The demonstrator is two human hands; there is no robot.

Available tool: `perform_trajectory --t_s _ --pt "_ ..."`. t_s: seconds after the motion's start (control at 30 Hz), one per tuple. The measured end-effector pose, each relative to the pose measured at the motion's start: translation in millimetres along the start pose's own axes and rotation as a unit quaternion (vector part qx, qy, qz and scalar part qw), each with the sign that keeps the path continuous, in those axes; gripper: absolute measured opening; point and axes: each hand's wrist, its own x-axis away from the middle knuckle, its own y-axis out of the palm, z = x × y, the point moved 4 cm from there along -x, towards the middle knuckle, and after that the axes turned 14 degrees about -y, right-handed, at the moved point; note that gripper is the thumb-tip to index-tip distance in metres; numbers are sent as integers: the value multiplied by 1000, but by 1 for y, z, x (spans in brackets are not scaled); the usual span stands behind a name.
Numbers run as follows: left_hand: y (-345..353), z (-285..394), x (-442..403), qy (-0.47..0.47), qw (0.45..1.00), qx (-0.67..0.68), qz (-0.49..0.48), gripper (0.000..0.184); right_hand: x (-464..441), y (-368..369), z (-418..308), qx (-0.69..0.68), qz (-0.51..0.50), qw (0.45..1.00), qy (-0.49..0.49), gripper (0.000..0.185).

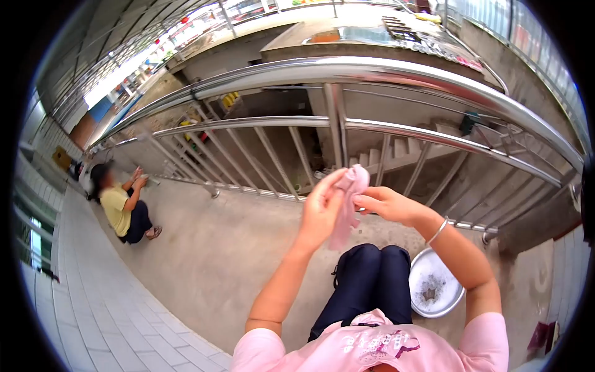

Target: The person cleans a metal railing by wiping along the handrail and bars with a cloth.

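On the near side of the metal railing [334,69], 1 person in yellow [116,208] squats toward its left end; a white basin [436,314] stands near its right end; before its middle post, the left hand [320,204] and right hand [385,203] pinch 1 pink cloth [345,216] between their fingers.

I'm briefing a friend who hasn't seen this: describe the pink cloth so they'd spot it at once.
Find the shiny metal railing and follow its upright post down. There, in the picture, the left hand and right hand meet at a limp pink cloth. Unlike the pink shirt, it is held up and hangs loose.
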Motion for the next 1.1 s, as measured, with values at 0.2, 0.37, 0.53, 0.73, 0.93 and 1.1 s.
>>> perform_trajectory --t_s 0.2,0.37,0.53,0.73,0.93,1.1 --pt "7 8 35 236 901 -337 139 47 22 30 -9 -136 120 983 2 34" --pt "1 -19 45 164 907 -322 214 48 38 25 -15 -218 201 955 -5 24" --pt "17 -50 42 -30 997 -40 -53 48 53 38 -37 -191 147 971 -8 28" --pt "14 -49 49 -37 994 58 -90 52 63 32 -51 -165 153 974 -31 25" --pt "8 -33 52 84 994 66 -21 61 64 20 -58 -2 176 983 -54 24" --pt "2 5 54 97 990 103 6 81 60 -9 -61 11 217 974 -64 35"
